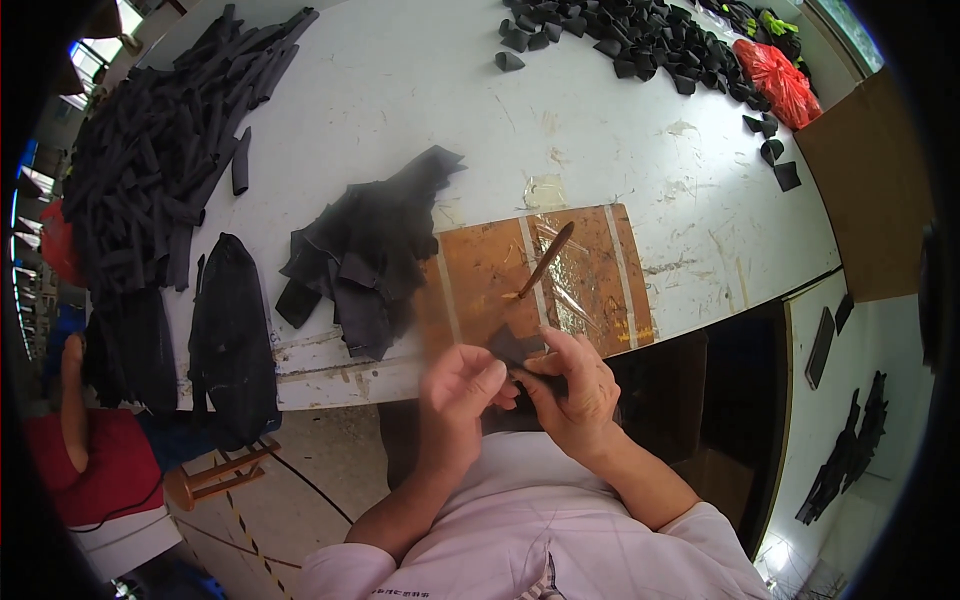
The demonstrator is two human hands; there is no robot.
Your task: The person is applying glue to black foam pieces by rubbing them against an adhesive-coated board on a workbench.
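Observation:
My left hand (465, 385) and my right hand (577, 388) meet in front of my body at the table's near edge. Between their fingertips is a small black fabric piece (508, 346), partly covered by the fingers. The right thumb and fingers pinch one side of it; the left fingers close on the other side, slightly blurred. Just beyond the hands lies an orange-brown board (480, 255) with pale strips and a shiny, glue-like smear. A slim brown stick (548, 258), apparently a brush handle, slants over the board. Left of it sits a loose pile of black fabric pieces (365, 255).
A large heap of black strips (150, 150) covers the table's far left, with a black bundle (232, 330) nearer. Many small curled black pieces (650, 45) lie at the far right beside a red plastic bag (778, 82) and cardboard (870, 190). Another person (95, 460) sits at left.

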